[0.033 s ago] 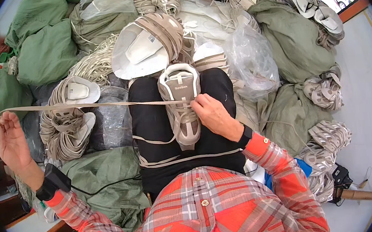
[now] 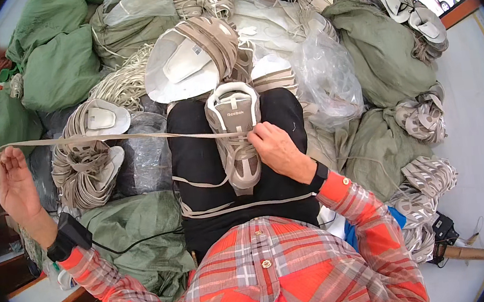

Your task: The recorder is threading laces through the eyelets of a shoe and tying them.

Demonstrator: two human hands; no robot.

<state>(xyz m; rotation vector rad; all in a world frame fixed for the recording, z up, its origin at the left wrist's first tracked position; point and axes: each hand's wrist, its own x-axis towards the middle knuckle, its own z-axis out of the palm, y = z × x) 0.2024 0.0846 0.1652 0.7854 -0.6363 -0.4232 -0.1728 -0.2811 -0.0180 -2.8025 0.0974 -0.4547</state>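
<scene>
A taupe shoe upper (image 2: 233, 105) with a white collar rests between my thighs, its toe toward me. A flat beige shoelace (image 2: 151, 136) stretches taut from its eyelets to the far left. There my left hand (image 2: 17, 185) is raised, palm facing in, with the lace hooked round its fingertips. My right hand (image 2: 281, 153) pinches at the lace by the right side of the eyelet rows; its fingertips partly cover that spot. Another length of lace (image 2: 204, 184) trails from the shoe across my left thigh.
Nested shoe uppers in taupe and white (image 2: 212, 47) lie beyond my knees, with another bundle (image 2: 86, 169) at the left. Green sacks (image 2: 62, 67) and a clear plastic bag (image 2: 329, 78) surround me. More uppers (image 2: 430, 180) line the right side. A black cable (image 2: 128, 251) runs from my left wrist.
</scene>
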